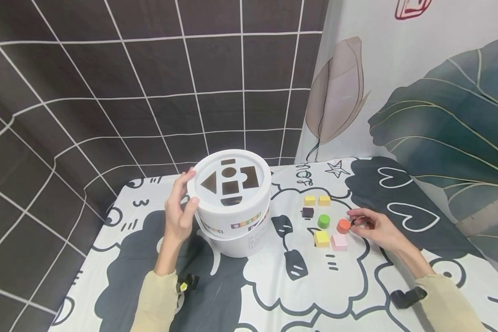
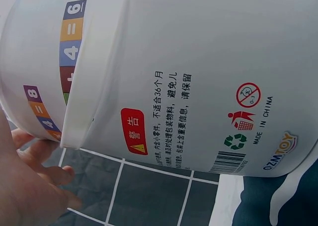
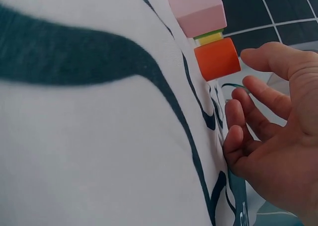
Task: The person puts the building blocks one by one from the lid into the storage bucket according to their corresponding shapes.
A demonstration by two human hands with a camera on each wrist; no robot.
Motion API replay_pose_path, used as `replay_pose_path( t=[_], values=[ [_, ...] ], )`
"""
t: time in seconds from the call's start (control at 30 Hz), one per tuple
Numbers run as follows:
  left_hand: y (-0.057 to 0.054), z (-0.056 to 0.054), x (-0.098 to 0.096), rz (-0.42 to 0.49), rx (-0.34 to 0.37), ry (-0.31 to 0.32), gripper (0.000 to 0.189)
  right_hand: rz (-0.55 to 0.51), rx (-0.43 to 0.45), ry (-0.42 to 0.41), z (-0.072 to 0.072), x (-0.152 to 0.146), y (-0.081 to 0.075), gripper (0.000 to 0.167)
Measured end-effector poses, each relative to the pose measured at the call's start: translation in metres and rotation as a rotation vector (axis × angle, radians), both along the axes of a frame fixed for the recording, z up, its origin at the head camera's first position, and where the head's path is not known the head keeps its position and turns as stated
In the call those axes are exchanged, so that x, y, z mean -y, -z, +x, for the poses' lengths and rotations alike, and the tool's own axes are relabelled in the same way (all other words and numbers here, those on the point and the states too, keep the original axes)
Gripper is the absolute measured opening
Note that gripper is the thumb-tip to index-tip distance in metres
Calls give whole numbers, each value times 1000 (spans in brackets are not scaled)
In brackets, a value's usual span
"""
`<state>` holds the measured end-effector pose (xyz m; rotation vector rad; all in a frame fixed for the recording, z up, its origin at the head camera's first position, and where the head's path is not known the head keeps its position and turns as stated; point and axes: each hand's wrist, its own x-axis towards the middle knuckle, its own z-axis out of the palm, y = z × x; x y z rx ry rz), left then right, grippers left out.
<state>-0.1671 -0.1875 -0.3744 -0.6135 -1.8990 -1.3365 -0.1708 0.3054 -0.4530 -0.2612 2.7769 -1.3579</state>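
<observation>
A white shape-sorter bucket [image 1: 240,244] stands upright on the patterned cloth. Its lid [image 1: 232,198] has several cut-out holes, among them a triangle, a circle and squares. My left hand [image 1: 178,216] rests against the lid's left side, thumb and fingertips touching the rim. To the right, my right hand [image 1: 375,226] is beside an orange cylinder block [image 1: 343,226]; in the right wrist view a small gap separates the fingers from it. Near that block lie a green cylinder block [image 1: 323,221], a pink block [image 1: 339,242] and a larger yellow block [image 1: 321,239].
Two small yellow blocks [image 1: 309,200] and a dark block [image 1: 307,212] lie farther back. A dark grid-patterned curtain [image 1: 157,92] hangs behind the bucket, and a leaf-printed one [image 1: 431,110] hangs at the right. Cartoon drawings cover the cloth [image 1: 274,281].
</observation>
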Motion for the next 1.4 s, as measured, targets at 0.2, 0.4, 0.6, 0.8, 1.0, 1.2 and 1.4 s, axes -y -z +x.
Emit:
replay_pose_path(
  t=[0.2, 0.4, 0.6, 0.8, 1.0, 1.2, 1.4],
  values=[
    [0, -1, 0, 5, -5, 2, 58, 9, 5, -8, 0, 1, 1, 49],
    [2, -2, 1, 6, -7, 1, 58, 20, 1, -22, 0, 2, 1, 47],
    [2, -1, 1, 8, 6, -2, 58, 46, -20, -45, -1, 4, 0, 46],
    [1, 0, 1, 12, 10, 2, 59, 58, -15, -59, -2, 5, 1, 47],
    [1, -1, 1, 15, -2, 11, 58, 73, -6, -60, -2, 6, 1, 47],
    [1, -1, 1, 13, -2, 8, 58, 66, -3, -72, -1, 6, 1, 45],
    [1, -1, 0, 14, 4, 3, 58, 76, -33, -78, -2, 6, 2, 42]
  ],
)
